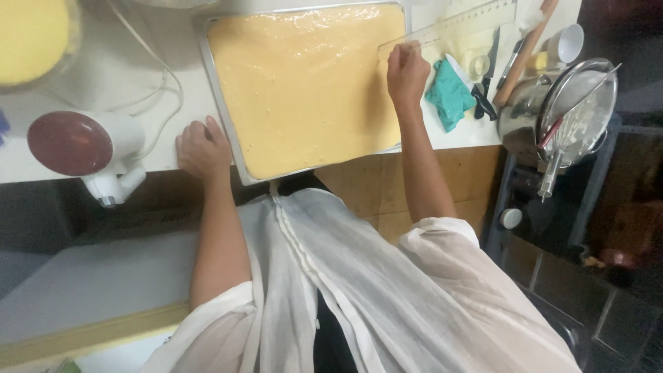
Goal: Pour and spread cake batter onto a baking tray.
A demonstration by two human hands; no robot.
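the right hand (407,69) pinches a clear ruler (452,31) in closed fingers, edge low over the yellow batter (304,83), apparently to level it. the left hand (202,148), fingers curled loosely and holding nothing, braces on the desk (83,83) against the baking tray (215,90), likely steadying it.

Packages: none to be seen on the tabletop or beside it.
Labels: none that can be made out on any thing in view.
Signs: none.
Screens: none.
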